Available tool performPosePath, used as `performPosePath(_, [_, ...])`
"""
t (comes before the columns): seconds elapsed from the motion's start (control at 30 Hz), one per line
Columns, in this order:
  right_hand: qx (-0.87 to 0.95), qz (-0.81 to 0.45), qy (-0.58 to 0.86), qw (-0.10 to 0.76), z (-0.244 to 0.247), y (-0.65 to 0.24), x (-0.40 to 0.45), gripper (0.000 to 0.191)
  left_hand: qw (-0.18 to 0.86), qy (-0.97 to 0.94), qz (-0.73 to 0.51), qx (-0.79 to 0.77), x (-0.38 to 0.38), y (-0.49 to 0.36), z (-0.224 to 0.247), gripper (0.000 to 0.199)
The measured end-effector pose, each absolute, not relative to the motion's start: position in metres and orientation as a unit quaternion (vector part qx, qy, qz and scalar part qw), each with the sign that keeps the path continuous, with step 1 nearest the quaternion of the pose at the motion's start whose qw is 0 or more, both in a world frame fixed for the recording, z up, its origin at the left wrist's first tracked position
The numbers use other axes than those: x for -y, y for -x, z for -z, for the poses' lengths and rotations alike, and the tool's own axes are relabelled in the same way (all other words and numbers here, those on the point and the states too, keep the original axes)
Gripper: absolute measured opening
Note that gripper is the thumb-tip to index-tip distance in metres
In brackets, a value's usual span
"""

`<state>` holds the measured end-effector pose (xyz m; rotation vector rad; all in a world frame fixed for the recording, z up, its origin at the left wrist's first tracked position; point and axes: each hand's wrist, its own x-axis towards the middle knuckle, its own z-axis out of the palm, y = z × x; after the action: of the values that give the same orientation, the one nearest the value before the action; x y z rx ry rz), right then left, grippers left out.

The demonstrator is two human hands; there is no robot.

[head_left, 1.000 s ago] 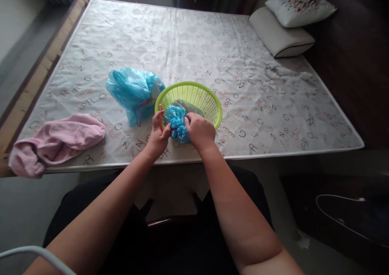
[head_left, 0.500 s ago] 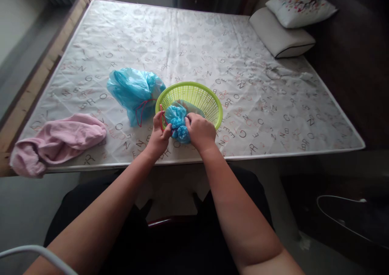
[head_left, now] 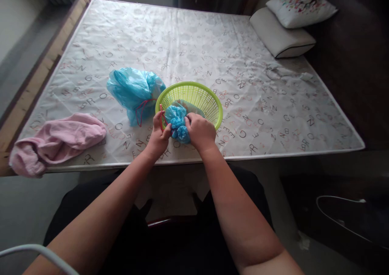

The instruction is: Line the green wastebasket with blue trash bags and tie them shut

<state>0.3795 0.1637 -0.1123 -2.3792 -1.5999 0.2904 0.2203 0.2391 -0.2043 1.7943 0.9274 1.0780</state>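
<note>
A blue plastic bag, bunched up at its near end, lies partly over the near side of a lime-green plastic basket. My left hand is closed at the bag's left side, with a red drawstring looped by its fingers. From the right, my right hand grips the gathered plastic between thumb and fingers. Part of the bag inside the basket looks darker, and its contents cannot be made out. Another puffed blue bag with a red string rests left of the basket.
All this sits on a white mattress printed with letters. A pink cloth lies at its near left corner. Two pillows are stacked at the far right. A white cable runs over a dark surface at lower right.
</note>
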Motion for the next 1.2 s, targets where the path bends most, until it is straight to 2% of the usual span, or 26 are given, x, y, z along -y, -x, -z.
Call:
performPosePath(0.37, [0.548, -0.107, 0.82, 0.127, 0.1118, -0.3793, -0.1634, 0.041, 0.419, -0.709, -0.424, -0.377, -0.2369, -0.2208, 0.2009, 0.061])
performPosePath(0.57, [0.544, -0.107, 0.82, 0.139, 0.1101, -0.3787, -0.163, 0.052, 0.411, -0.714, -0.426, -0.374, -0.2377, -0.2206, 0.202, 0.062])
performPosePath(0.83, [0.545, -0.103, 0.821, 0.139, 0.1112, -0.3789, -0.1632, 0.051, 0.413, -0.712, -0.425, -0.377, -0.2358, -0.2207, 0.2003, 0.058])
performPosePath(1.2, [0.553, -0.098, 0.809, 0.173, 0.112, -0.3798, -0.1614, 0.063, 0.416, -0.71, -0.428, -0.374, -0.2371, -0.2204, 0.2021, 0.057])
